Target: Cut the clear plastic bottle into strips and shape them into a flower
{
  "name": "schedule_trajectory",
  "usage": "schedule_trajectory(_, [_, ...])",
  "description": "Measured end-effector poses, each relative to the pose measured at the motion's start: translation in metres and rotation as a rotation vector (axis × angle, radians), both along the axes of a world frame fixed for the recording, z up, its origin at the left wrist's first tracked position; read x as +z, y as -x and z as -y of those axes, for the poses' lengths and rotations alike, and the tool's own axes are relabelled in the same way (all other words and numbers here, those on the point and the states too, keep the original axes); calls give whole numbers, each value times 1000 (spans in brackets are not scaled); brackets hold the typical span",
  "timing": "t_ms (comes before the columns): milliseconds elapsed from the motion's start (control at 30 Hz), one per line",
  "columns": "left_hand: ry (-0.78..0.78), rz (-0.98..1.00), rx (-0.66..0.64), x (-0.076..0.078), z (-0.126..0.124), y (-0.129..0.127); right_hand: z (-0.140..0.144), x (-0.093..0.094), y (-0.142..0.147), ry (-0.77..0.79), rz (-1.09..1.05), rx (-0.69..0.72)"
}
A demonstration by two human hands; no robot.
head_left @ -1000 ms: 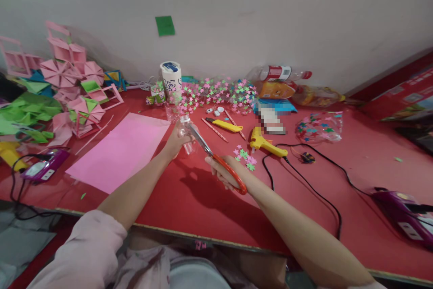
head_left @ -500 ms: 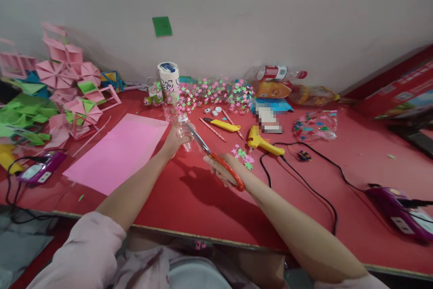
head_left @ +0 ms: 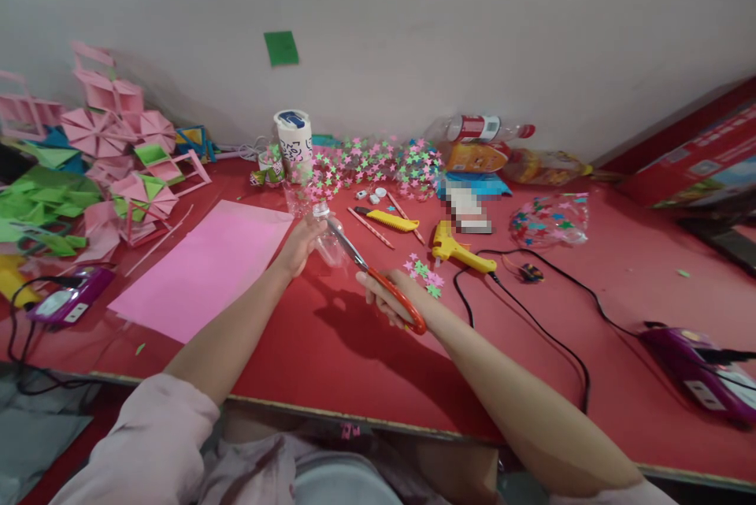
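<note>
My left hand grips a small clear plastic bottle above the red table. My right hand holds orange-handled scissors, and their blades reach up to the bottle's side. Just right of the scissors lies a small heap of pink and green paper stars.
A pink paper sheet lies at left, and folded pink and green paper shapes are piled beyond it. A yellow glue gun with a black cord, a yellow cutter, a white cup, bottles and purple devices sit around.
The bottle has tilted a little in my left hand; the scissors stay against it. The view shifted slightly.
</note>
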State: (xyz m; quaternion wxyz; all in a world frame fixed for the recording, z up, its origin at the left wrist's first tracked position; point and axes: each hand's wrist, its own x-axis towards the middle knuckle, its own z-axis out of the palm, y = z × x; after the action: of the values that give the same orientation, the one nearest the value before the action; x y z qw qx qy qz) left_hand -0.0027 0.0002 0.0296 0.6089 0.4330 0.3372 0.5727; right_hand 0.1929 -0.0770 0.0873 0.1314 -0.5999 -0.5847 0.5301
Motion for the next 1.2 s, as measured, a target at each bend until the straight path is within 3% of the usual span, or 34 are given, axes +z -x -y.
schedule_trajectory(133, [-16, 47, 56, 0, -2, -2, 1, 0, -3, -5, -10, 44])
schedule_trajectory(267, [-3, 133, 217, 1, -10, 7, 2, -3, -4, 3, -25, 86])
schedule_trajectory(567, [41, 247, 109, 7, -7, 10, -3, -4, -8, -93, 66, 24])
schedule_trajectory(700, [94, 298, 184, 0, -15, 15, -8, 1, -19, -80, 113, 110])
schedule_trajectory(900, [143, 396, 239, -3, -21, 20, -14, -7, -20, -52, 220, 84])
schedule_trajectory(1200, [117, 401, 197, -4, -17, 15, -9, -9, -16, -51, 48, 110])
